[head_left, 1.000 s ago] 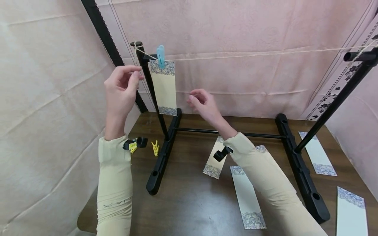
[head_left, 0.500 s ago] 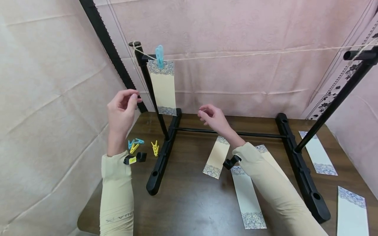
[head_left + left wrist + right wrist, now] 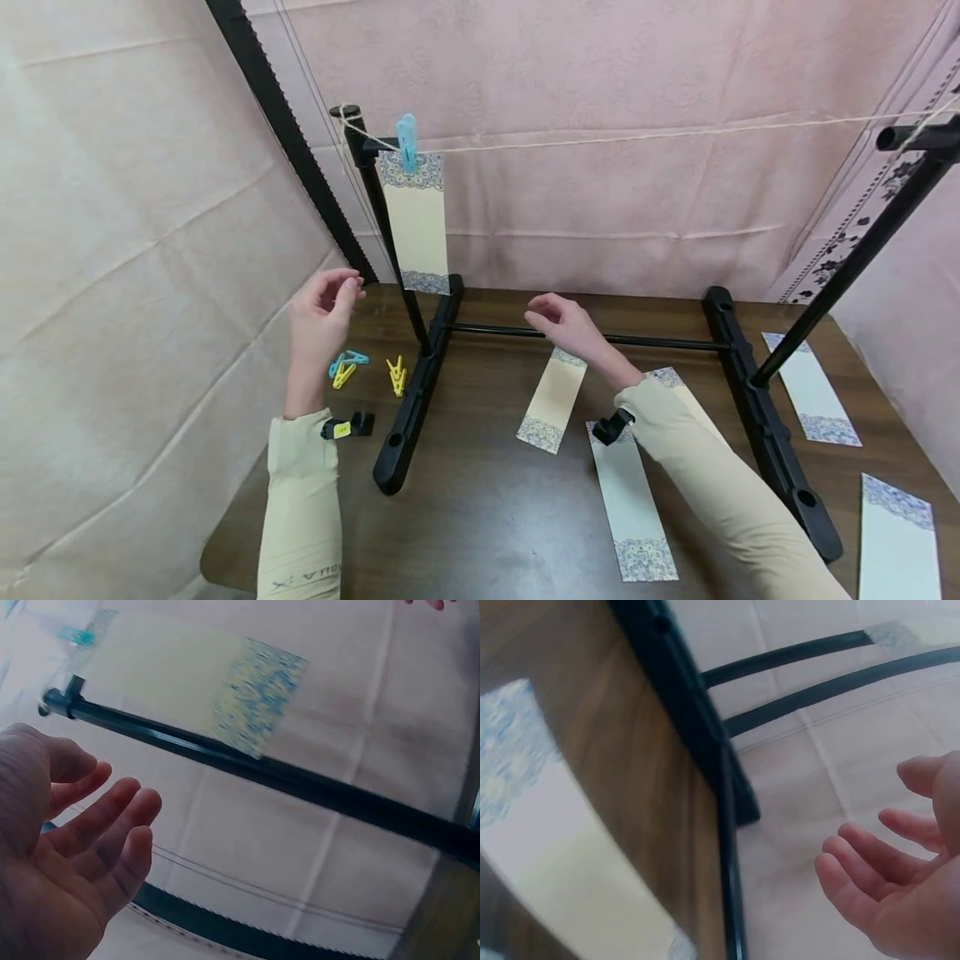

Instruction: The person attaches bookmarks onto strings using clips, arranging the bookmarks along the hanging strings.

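A cream card (image 3: 416, 225) with blue lace-pattern ends hangs from a string (image 3: 600, 141), pinned by a light blue clothespin (image 3: 407, 143). To the left of the rack's post, my left hand (image 3: 321, 312) is in the air, fingers loosely bent and holding nothing. Below it on the table lie blue clothespins (image 3: 354, 357) and yellow clothespins (image 3: 397, 376). My right hand (image 3: 567, 323), also holding nothing, hovers over the rack's crossbar, just beyond a cream card (image 3: 553, 400) lying flat. The right wrist view shows the right hand's fingers (image 3: 847, 889) relaxed and apart from the card.
The black rack stands on two feet (image 3: 416, 400), its right post (image 3: 862, 250) slanting up. More cards lie about: a pale blue one (image 3: 633, 508) partly near my right sleeve, one (image 3: 813, 392) beyond the right foot, another (image 3: 898, 542) at the right edge. Fabric walls (image 3: 150, 250) enclose the table.
Both hands have come down and away from the hanging card, the right one also moving to the right. The clothespins by the left wrist came into view. The card stays hanging.
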`<state>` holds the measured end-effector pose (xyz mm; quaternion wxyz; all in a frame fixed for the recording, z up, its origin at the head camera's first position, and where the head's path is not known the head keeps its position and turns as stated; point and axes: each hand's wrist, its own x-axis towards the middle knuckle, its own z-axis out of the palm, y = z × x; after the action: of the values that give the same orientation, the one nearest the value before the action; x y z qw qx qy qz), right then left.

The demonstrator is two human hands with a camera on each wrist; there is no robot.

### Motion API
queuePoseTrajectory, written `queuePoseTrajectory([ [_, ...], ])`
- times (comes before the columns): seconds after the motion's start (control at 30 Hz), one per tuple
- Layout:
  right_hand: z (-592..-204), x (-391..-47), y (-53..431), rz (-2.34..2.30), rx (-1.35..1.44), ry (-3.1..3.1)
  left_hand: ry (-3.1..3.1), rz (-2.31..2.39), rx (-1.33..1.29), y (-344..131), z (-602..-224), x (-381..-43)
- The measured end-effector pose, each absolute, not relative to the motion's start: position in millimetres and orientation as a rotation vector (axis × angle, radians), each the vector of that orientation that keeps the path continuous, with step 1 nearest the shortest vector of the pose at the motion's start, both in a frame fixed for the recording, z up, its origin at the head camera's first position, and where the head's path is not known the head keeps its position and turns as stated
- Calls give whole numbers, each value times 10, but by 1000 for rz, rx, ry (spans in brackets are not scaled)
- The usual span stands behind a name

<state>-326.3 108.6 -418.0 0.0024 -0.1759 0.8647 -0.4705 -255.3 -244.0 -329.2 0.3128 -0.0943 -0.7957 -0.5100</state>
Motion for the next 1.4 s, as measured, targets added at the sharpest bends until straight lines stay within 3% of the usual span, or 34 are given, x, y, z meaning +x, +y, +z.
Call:
queuePoseTrajectory([
  [0.53, -4486, -3267, 1319, -1136, -516, 2742, -2490, -1199, -10, -2771, -3992, -2830],
  [1.4, -4822, -3224, 1590, -528, -525, 2873, -2989, -902, -62, -2919, -4745, -3002],
])
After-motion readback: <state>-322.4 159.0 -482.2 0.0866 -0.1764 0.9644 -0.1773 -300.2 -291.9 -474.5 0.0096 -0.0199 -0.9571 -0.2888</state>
